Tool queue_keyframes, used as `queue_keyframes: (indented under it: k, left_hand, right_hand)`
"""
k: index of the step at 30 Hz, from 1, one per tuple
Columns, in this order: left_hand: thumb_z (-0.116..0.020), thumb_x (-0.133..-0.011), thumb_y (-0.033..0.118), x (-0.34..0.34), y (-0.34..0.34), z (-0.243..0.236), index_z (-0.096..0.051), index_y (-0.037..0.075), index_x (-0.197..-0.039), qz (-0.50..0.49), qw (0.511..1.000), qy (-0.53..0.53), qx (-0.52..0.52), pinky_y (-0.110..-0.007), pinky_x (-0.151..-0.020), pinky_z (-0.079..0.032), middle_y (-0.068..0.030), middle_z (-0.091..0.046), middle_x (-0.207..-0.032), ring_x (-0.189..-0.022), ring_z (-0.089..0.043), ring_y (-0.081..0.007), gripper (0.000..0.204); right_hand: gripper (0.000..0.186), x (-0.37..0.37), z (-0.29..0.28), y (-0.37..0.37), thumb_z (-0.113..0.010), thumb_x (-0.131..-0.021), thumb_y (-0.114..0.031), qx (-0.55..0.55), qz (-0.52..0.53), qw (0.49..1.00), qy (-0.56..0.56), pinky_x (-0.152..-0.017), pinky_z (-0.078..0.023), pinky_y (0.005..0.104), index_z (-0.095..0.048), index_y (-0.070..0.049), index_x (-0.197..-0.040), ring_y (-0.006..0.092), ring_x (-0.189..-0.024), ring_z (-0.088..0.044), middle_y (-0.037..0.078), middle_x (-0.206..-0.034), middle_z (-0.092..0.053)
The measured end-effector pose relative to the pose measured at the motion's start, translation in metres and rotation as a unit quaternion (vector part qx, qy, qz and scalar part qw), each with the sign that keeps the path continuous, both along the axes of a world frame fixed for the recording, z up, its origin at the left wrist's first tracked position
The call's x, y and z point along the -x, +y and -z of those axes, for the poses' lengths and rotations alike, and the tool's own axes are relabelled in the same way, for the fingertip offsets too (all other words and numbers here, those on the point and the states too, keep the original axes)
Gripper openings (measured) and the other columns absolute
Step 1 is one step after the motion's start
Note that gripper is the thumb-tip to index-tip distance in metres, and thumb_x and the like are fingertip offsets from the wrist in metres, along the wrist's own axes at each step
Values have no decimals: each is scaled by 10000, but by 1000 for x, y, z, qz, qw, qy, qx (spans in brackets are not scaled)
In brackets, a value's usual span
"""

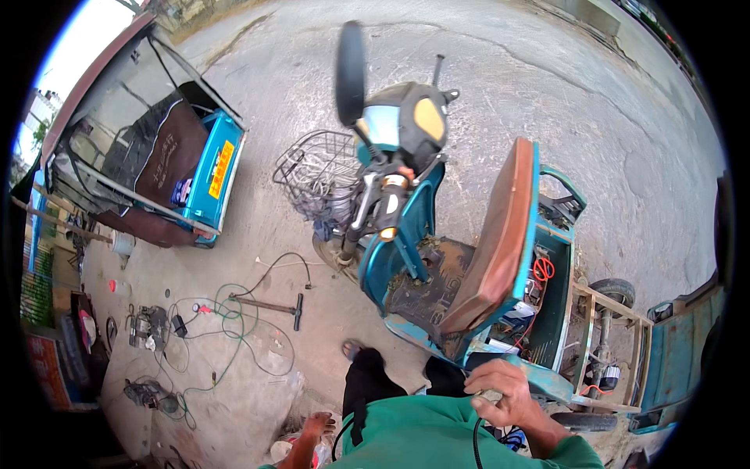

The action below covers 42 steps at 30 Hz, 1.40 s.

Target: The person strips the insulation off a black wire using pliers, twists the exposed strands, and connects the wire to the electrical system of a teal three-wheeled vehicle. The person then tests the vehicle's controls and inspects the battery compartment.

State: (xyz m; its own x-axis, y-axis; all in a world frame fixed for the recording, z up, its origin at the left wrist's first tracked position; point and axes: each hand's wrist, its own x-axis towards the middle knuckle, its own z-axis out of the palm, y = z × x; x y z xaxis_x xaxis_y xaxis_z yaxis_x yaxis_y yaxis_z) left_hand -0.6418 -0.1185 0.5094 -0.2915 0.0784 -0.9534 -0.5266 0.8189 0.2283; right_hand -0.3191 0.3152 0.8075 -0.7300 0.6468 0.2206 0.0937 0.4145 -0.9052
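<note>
My right hand point(498, 391) is closed on a small pale object with a black cable point(476, 442) hanging from it; I cannot make out what the object is. It is beside the rear of a teal electric tricycle point(376, 262), whose brown seat point(488, 234) is tipped up over an open compartment point(551, 328) with red wires and parts inside. My left hand point(316, 424) hangs low at my side with its fingers loosely apart, nothing visible in it. The tricycle's front basket point(308, 172) holds grey coiled material. Behind the seat is a bare frame point(582, 352) over the axle.
A covered tricycle point(219, 172) stands at the left. On the concrete lie tangled green hoses point(238, 328), a hand pump point(266, 305) and dark machinery point(148, 328). A rusty teal panel point(676, 359) is at the right. A pavement point(601, 102) stretches beyond.
</note>
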Motion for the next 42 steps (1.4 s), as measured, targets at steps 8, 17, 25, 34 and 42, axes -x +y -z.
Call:
queue_keyframes:
  k: [8,17,25,34,42]
  left_hand:
    - [-605,-915,303,136,-53,31,-582,64,-1123,-98,994,-19,-49,-388,-631,-549,-131,-661,-948,-744,-655,-243,318]
    - [-627,-885,254,364,-104,21,-581,69,-1027,-177,979,97,-8,-311,-538,-496,-102,-644,-833,-625,-605,-200,238]
    - [-622,-915,242,498,99,16,-606,46,-1068,-64,982,92,-153,-301,-547,-512,-90,-657,-848,-628,-615,-167,249]
    - [-618,-910,274,607,143,24,-587,61,-1101,-5,999,42,-22,-323,-584,-511,-110,-666,-907,-675,-634,-205,288]
    - [-609,-870,261,748,212,12,-593,96,-1024,62,998,-4,25,-287,-493,-432,-36,-614,-817,-569,-548,-150,226]
  right_hand:
    - [152,223,25,-11,-714,-743,-100,9,-46,996,-74,-713,-527,387,-661,-26,-864,292,-790,-646,121,-880,-658]
    - [107,409,65,18,-680,-809,-101,-2,-13,986,-163,-734,-519,392,-649,-11,-858,324,-827,-640,153,-859,-639]
    - [127,481,100,93,-659,-826,-118,22,148,963,-223,-793,-501,399,-652,-2,-876,322,-889,-632,153,-904,-645]
    - [158,576,174,204,-664,-823,-136,-46,267,945,-185,-782,-496,403,-651,-9,-916,330,-880,-624,158,-899,-639]
    - [98,618,177,223,-674,-774,-140,31,412,880,-234,-698,-483,423,-666,-46,-801,309,-760,-613,108,-756,-638]
